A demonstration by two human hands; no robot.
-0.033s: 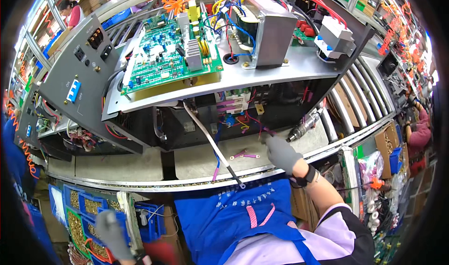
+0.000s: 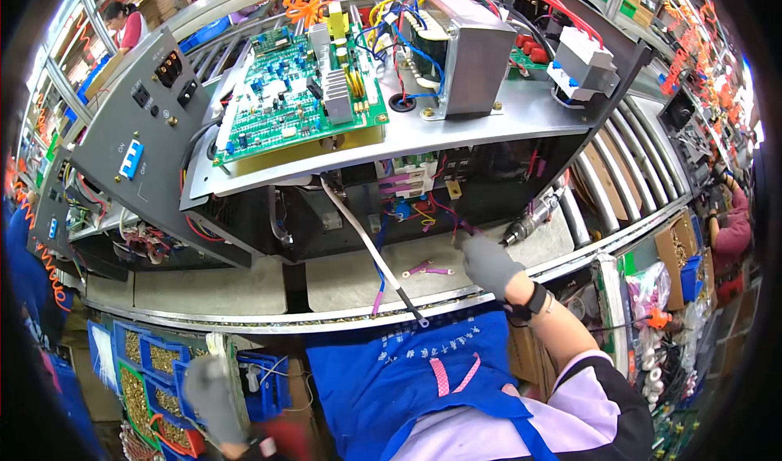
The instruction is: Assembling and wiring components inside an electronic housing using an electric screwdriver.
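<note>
My right hand [image 2: 492, 267], in a grey glove, is closed at the front of the black cabinet [image 2: 326, 245], its fingertips at the end of a thin purple-red wire [image 2: 450, 213] that comes out of it. Short purple-sleeved cable lugs [image 2: 428, 270] lie on the bench plate to the left of this hand. A thick white cable [image 2: 366, 241] with a black end and ring lug hangs out over the front rail. Over the blue bins of brass fasteners [image 2: 132, 347] is my left hand [image 2: 210, 396], gloved in grey and smeared by motion, so its fingers are unclear.
On top of the cabinet sit a green circuit board [image 2: 305, 98] and a transformer [image 2: 481, 66]. A power tool [image 2: 533, 217] lies right of my right hand. The roller conveyor [image 2: 627, 168] runs on to the right. Another person [image 2: 729, 221] is at the far right.
My left hand has shifted to the right over the bins, toward their right edge. My right hand stays at the wire, and the cabinet appears almost unmoved.
</note>
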